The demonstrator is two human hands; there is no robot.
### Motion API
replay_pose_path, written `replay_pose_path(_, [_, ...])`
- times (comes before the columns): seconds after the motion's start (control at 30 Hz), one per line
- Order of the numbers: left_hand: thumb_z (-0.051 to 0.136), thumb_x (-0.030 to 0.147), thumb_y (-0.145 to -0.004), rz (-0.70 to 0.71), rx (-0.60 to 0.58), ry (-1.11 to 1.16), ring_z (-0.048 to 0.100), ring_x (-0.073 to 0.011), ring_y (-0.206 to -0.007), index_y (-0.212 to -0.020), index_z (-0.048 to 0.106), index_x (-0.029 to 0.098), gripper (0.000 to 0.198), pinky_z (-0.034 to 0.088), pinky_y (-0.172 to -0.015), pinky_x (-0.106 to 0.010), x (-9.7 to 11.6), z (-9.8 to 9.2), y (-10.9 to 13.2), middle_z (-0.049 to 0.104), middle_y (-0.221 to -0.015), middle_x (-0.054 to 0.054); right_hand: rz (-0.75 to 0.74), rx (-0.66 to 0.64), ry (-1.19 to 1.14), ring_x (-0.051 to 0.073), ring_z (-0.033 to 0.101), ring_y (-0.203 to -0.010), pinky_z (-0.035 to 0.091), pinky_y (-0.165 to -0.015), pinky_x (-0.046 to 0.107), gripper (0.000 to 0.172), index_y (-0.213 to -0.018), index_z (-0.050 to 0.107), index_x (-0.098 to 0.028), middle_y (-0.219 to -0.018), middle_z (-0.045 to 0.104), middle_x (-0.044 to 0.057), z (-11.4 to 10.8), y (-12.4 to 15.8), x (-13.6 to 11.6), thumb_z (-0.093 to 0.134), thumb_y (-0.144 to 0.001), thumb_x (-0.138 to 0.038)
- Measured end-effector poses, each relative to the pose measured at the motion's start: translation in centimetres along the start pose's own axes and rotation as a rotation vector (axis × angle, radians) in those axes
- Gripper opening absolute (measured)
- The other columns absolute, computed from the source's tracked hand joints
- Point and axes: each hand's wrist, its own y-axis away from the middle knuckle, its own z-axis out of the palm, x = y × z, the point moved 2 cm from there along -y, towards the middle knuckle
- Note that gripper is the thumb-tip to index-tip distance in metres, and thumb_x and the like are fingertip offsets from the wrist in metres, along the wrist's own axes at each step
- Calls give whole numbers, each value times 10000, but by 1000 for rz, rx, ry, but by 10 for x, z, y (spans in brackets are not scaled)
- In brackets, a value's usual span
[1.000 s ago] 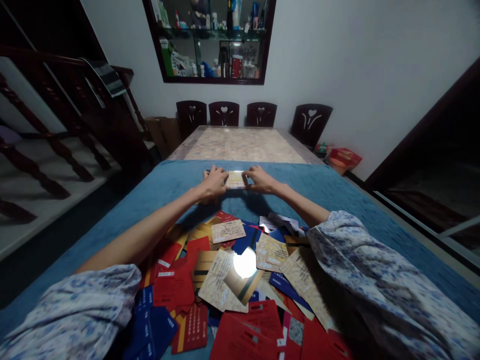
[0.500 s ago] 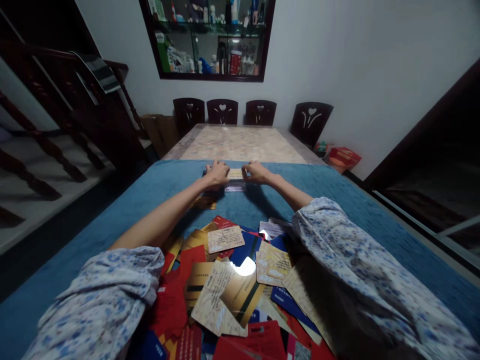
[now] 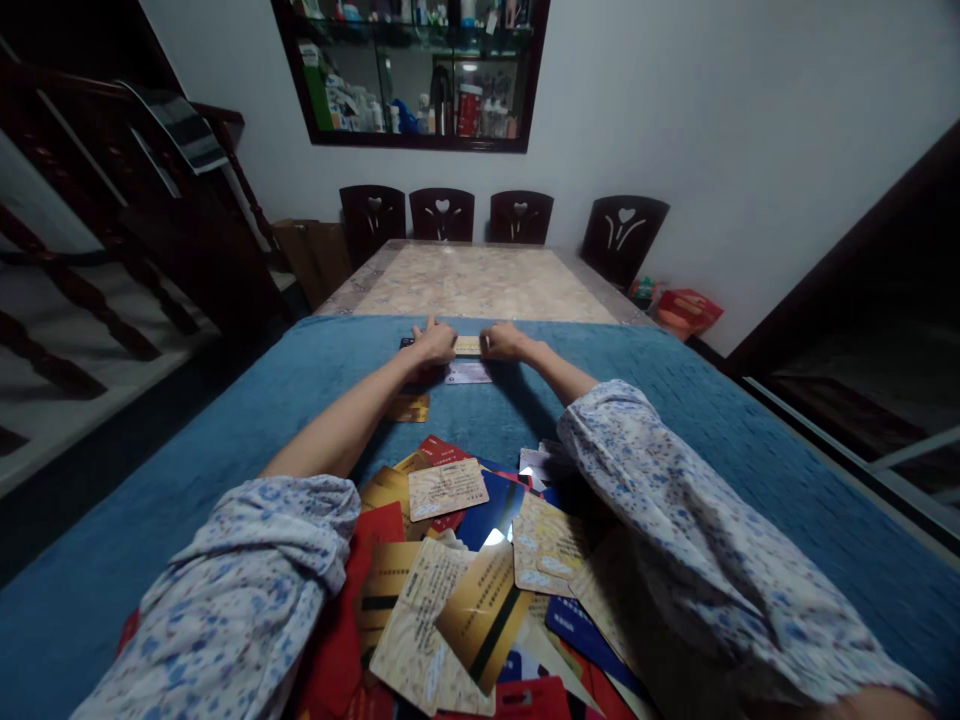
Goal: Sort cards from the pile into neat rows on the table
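Right under me, my flowered sleeves (image 3: pixel 232 580) are flanking a jumbled pile of cards (image 3: pixel 450 570): a red card (image 3: pixel 529 697) is showing closest, a gold card with a dark stripe (image 3: pixel 484 610) is lying behind it, a blue card (image 3: pixel 491 505) is peeking out further on. Past the pile, another gold card (image 3: pixel 411 408) is resting on the blue cloth (image 3: pixel 225 440), partly behind my left forearm. Next, a lilac card (image 3: pixel 468 373) is lying just this side of my hands. And here it is: a cream card (image 3: pixel 468 346) is sitting just beyond the lilac one, crosswise between my fingers, my left hand (image 3: pixel 433 343) meeting its left end, my right hand (image 3: pixel 505 341) covering its right. My fingers are bending in at both ends; pinching or merely pressing, I can't tell. Beyond, the bench (image 3: pixel 480 275) is stretching towards four dark chairs (image 3: pixel 520 216).
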Motion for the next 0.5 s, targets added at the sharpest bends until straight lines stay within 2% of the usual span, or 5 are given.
replay_pose_path(0.17, [602, 109, -703, -43, -48, 18, 405, -442, -1327, -949, 738, 184, 290, 364, -1022, -682, -2, 2, -6, 686, -1215, -170, 7, -29, -2, 270, 653, -1188, 502, -967, 285, 366, -1220, 753, -173, -1260, 734, 140, 3, -7, -1, 636, -883, -253])
replay_pose_path(0.3, [605, 138, -733, -49, -81, 4, 402, -424, -1332, -930, 734, 192, 242, 380, -1035, -661, -3, 2, -9, 652, -1278, -151, 8, -64, -15, 250, 685, -1149, 517, -922, 248, 364, -1200, 768, -182, -1247, 751, 107, 1, -10, -2, 630, -866, -229])
replay_pose_path(0.5, [606, 163, -746, -48, -119, -30, 389, -421, -1351, -1038, 743, 211, 326, 385, -1051, -677, -5, 3, -12, 578, -1379, -158, 34, -113, -38, 233, 717, -1102, 532, -825, 203, 387, -1214, 767, -168, -1230, 763, 98, 1, -13, -2, 635, -852, -206])
